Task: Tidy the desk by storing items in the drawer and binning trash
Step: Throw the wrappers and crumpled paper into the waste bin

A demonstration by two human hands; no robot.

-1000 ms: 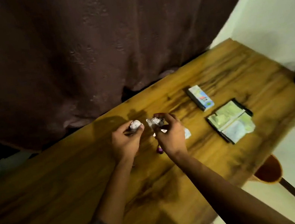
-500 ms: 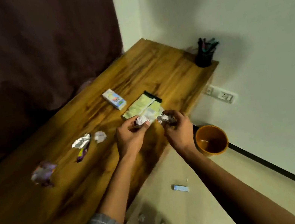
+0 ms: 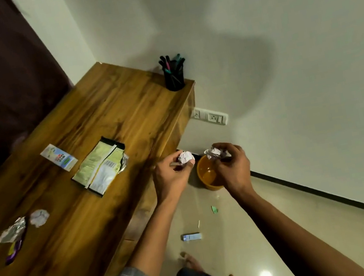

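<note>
My left hand (image 3: 173, 176) and right hand (image 3: 231, 168) are raised side by side toward twelve o'clock, forearms extended, fingers curled, each pinching something small at the fingertips.

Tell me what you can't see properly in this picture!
- Orange bin, head view: both hands cover parts of its rim; contents unclear.
- Paper ball in the left hand: fingers hide its underside.
- Foil wrapper in the right hand: mostly hidden by fingers.
- Small box on the desk: print too small to read.
- Drawer: not in view.
</note>
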